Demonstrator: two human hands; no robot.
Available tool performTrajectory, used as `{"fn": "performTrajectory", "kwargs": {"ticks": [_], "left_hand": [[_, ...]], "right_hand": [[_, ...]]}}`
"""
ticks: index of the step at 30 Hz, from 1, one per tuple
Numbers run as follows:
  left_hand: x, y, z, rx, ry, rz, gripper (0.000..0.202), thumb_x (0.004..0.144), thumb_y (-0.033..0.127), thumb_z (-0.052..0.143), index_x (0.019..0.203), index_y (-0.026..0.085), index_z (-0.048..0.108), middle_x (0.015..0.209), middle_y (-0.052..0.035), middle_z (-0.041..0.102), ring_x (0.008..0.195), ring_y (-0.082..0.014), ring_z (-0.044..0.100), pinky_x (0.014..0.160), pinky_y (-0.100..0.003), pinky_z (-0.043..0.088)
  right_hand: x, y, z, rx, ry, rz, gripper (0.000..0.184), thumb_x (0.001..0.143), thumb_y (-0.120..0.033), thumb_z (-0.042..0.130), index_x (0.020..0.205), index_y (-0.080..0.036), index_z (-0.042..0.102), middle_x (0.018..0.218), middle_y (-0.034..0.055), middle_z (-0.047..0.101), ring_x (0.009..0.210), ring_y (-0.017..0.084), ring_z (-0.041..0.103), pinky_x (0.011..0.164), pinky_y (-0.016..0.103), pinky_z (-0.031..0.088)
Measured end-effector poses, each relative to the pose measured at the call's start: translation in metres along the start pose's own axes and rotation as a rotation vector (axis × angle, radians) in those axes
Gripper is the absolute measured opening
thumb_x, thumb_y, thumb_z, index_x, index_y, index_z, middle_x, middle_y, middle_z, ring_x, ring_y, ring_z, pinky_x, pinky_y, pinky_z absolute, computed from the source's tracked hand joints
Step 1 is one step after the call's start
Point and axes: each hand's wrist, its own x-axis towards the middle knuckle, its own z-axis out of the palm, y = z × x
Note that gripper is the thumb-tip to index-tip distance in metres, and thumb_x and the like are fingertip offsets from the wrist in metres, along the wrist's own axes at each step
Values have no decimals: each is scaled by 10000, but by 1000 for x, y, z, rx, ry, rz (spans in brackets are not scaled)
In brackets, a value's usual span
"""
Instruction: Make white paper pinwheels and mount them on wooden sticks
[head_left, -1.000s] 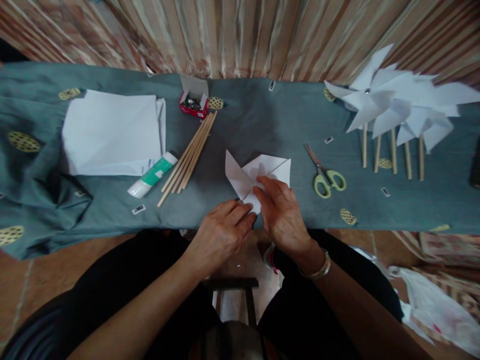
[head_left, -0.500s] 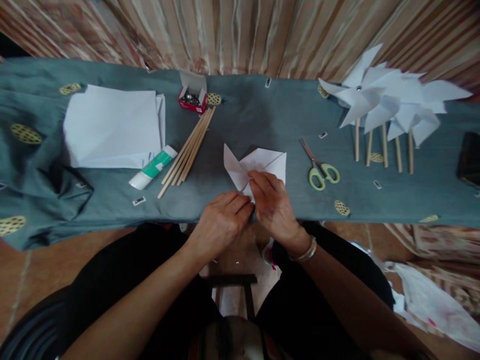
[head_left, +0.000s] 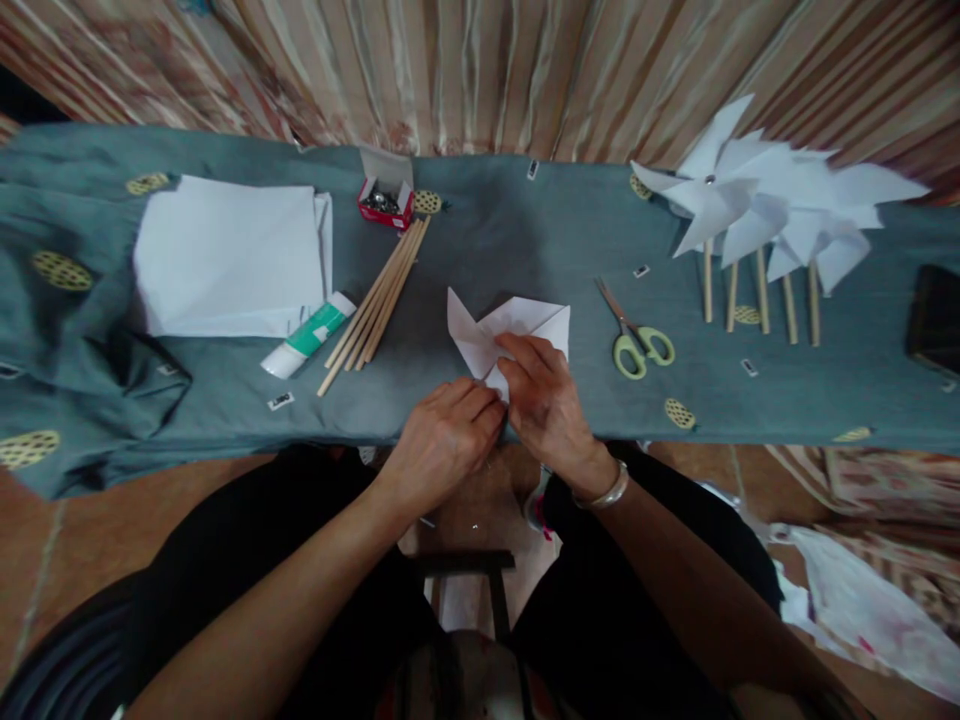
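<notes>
A partly folded white paper pinwheel point(head_left: 474, 345) lies near the table's front edge, one blade standing up at its left. My left hand point(head_left: 450, 425) is closed on its near corner, the fingertips pressed together at the paper. From the right, my right hand point(head_left: 549, 405) reaches over the pinwheel with bent fingers, its fingertips closed at the middle of the paper. That hand covers the lower right part of the sheet, so the exact pinch is hidden. Green-handled scissors point(head_left: 634, 335) lie to the right of it.
Left of my hands are several wooden sticks point(head_left: 379, 305), a green-and-white glue tube point(head_left: 309, 335) and a stack of white paper point(head_left: 229, 260). A red box of metal pins point(head_left: 386, 203) stands open behind. Several finished pinwheels point(head_left: 787, 200) lie at right, near a dark object point(head_left: 934, 315).
The right hand's fingers have shifted and lifted slightly over the paper. My left hand stays at the near corner. The view has moved a little.
</notes>
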Motion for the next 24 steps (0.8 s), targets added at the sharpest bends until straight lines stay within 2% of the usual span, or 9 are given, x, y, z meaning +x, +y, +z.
{"fn": "performTrajectory", "kwargs": {"ticks": [4, 9, 12, 15, 20, 24], "left_hand": [[0, 0, 0, 5, 46, 4, 163, 938, 148, 520, 935, 111, 679, 880, -81, 683, 826, -214, 614, 714, -342, 553], [0, 0, 0, -2, 75, 22, 147, 936, 151, 536, 956, 106, 674, 919, -85, 696, 846, -206, 627, 729, -338, 558], [0, 0, 0, 4, 81, 21, 136, 930, 143, 543, 936, 106, 674, 917, -84, 701, 836, -205, 631, 721, -335, 558], [0, -1, -2, 18, 88, 30, 130, 924, 148, 558, 946, 105, 679, 932, -82, 709, 835, -210, 636, 725, -339, 559], [-4, -13, -6, 59, 142, 39, 136, 908, 134, 574, 971, 103, 691, 998, -94, 727, 867, -223, 649, 741, -355, 562], [-7, -32, -7, 107, 183, 2, 155, 910, 125, 555, 977, 117, 695, 1036, -101, 732, 903, -222, 654, 772, -364, 563]], "right_hand": [[-3, 3, -5, 75, 71, 41, 309, 868, -65, 412, 1026, -191, 645, 1290, 108, 622, 1186, 257, 542, 994, 456, 491], [5, 30, -19, 190, 225, 176, 412, 890, -78, 376, 1166, -204, 655, 1256, 90, 658, 1210, 243, 583, 1053, 487, 472], [13, 47, -21, 138, 151, 184, 414, 947, -152, 361, 1281, -137, 606, 1316, 134, 635, 1288, 268, 545, 1119, 476, 414], [18, 57, -22, 117, 78, 144, 420, 967, -209, 362, 1286, -82, 604, 1280, 175, 657, 1244, 284, 583, 1102, 467, 430], [11, 61, -30, 90, 120, 243, 370, 953, -280, 430, 1185, -135, 679, 1148, 148, 727, 1112, 294, 657, 1024, 499, 482], [-6, 58, -39, 115, 105, 359, 326, 912, -349, 537, 1119, -170, 713, 1000, 105, 763, 940, 268, 710, 887, 421, 542]]}}
